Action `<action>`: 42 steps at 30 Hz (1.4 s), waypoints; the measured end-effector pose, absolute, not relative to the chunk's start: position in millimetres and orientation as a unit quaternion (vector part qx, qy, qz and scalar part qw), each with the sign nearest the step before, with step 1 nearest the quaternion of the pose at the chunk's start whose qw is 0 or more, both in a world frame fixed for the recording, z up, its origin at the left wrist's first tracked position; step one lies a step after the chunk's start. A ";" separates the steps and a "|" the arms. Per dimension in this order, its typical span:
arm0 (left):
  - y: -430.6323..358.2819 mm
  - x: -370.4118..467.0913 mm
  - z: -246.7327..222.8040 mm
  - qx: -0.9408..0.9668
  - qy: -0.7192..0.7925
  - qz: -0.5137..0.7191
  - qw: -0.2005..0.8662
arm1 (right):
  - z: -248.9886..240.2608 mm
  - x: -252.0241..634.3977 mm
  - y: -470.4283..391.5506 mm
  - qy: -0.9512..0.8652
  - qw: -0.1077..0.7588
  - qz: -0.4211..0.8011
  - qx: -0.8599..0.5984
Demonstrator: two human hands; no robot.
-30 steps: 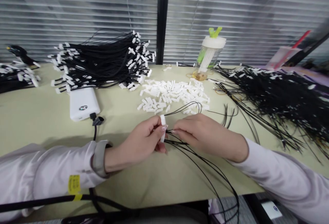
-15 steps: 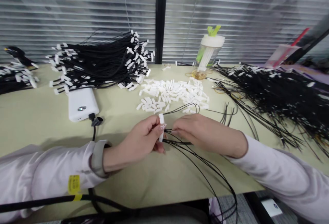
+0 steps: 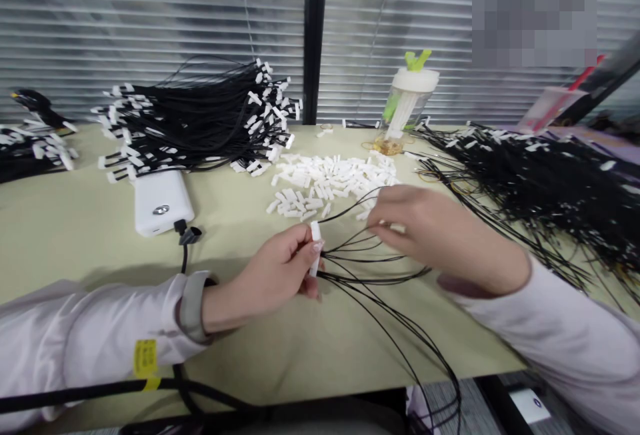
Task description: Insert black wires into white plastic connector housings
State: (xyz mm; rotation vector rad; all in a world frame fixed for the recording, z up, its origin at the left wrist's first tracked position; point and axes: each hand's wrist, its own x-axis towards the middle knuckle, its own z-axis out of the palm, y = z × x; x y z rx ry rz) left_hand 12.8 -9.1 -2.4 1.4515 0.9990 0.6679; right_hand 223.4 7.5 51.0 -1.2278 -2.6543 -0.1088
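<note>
My left hand (image 3: pixel 273 272) pinches a white plastic connector housing (image 3: pixel 315 248) upright between thumb and fingers, over the near middle of the table. Several thin black wires (image 3: pixel 370 282) run out of the housing's right side; some loop down past the table's front edge. To the right, my right hand (image 3: pixel 410 225) is closed, its thumb and fingertips pinched where a black wire reaches them. The exact grip at the fingertips is partly hidden. Beyond both hands lies a spread pile of loose white connector housings (image 3: pixel 335 178).
A big bundle of black cables with white connectors (image 3: pixel 195 118) lies at the back left, behind a white power bank (image 3: pixel 163 202). More black wires (image 3: pixel 545 175) heap on the right. A lidded clear cup (image 3: pixel 407 105) stands at the back, before the blinds.
My right hand has moved right and slightly up, away from the housing, and the wires between the hands show more. The left hand keeps its hold on the housing in place.
</note>
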 end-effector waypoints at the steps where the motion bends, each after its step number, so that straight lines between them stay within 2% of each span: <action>1: -9.1 12.6 -2.5 0.620 0.428 0.289 0.590 | 56.4 231.0 8.8 -0.880 0.141 -0.073 -0.447; 4: -9.4 12.5 -2.9 0.611 0.428 0.295 0.597 | 71.8 253.8 11.8 -0.816 0.250 -0.174 -0.491; 6: -9.5 12.6 -3.2 0.607 0.432 0.297 0.598 | 77.9 264.2 12.8 -0.791 0.276 -0.244 -0.488; 10: -9.5 12.6 -2.8 0.612 0.440 0.288 0.591 | 77.5 268.4 13.2 -0.748 0.188 -0.350 -0.531; 12: -9.5 12.7 -2.2 0.617 0.438 0.287 0.587 | 75.6 266.2 13.2 -0.716 0.122 -0.344 -0.595; 14: -9.5 12.9 -1.8 0.620 0.437 0.286 0.586 | 75.9 264.3 12.9 -0.700 0.117 -0.258 -0.656; 15: -9.4 13.0 -1.8 0.620 0.439 0.284 0.585 | 77.1 263.9 12.5 -0.702 0.150 -0.193 -0.669; 17: -9.3 13.2 -2.5 0.622 0.440 0.281 0.584 | 81.3 264.1 10.7 -0.707 0.271 -0.043 -0.652; 21: -9.0 12.3 -5.6 0.621 0.435 0.280 0.589 | 92.6 265.9 7.1 -0.650 0.491 0.267 -0.515; 23: -8.8 11.6 -7.1 0.622 0.438 0.275 0.588 | 95.1 265.7 8.2 -0.585 0.574 0.321 -0.474; 25: -8.5 11.3 -8.0 0.627 0.440 0.270 0.583 | 91.9 263.6 11.1 -0.538 0.626 0.310 -0.472; 27: -8.2 11.5 -8.0 0.632 0.441 0.269 0.578 | 82.8 258.6 13.9 -0.561 0.599 0.314 -0.477; 30: -8.3 12.2 -6.7 0.633 0.443 0.273 0.573 | 63.6 244.3 13.4 -0.677 0.479 0.311 -0.464; 34: -9.0 13.0 -3.7 0.617 0.440 0.278 0.591 | 43.2 218.6 3.2 -0.812 0.353 0.124 -0.448; 38: -8.5 13.3 -2.1 0.606 0.430 0.280 0.608 | 35.2 204.3 -6.7 -0.870 0.313 -0.021 -0.380; 42: -7.0 12.6 -2.4 0.600 0.417 0.290 0.618 | 35.5 206.2 -8.6 -0.871 0.326 -0.030 -0.368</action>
